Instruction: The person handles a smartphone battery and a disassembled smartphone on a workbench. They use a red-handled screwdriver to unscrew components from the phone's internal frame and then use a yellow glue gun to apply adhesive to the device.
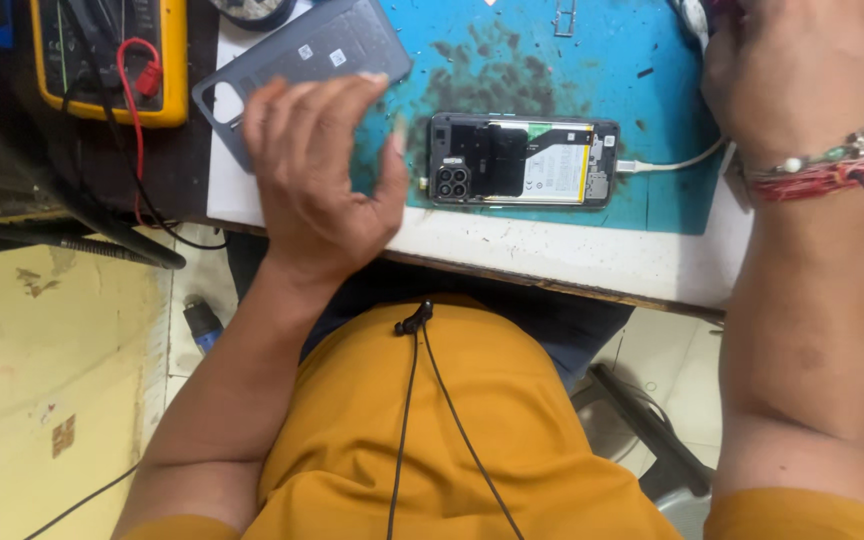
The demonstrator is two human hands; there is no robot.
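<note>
A cramped repair bench sits over a pale tiled floor, its white top covered by a stained blue work mat (642, 190). On the mat, near the front edge, lies an opened phone (522, 160), face down with its back off, camera cluster to the left and battery showing in the middle. A white cable (672, 163) is plugged into its right end and runs off toward the right.

The person's left hand (317, 175) hovers just left of the phone, fingers loosely curled and spread, holding nothing; the thumb tip is near the phone's left end but looks apart from it. Behind that hand, at the far left of the mat, lies the grey back cover (302, 60), and further left a yellow multimeter (112, 55) with red and black leads. The right hand (802, 70) is at the far right edge over something I can't make out, so I can't tell whether it is closed on anything.

My worry is the cable: it passes right under the right wrist, so a careless pull could drag the phone across the mat or toward the near edge. The bare battery and board are also exposed to a slipping finger.
</note>
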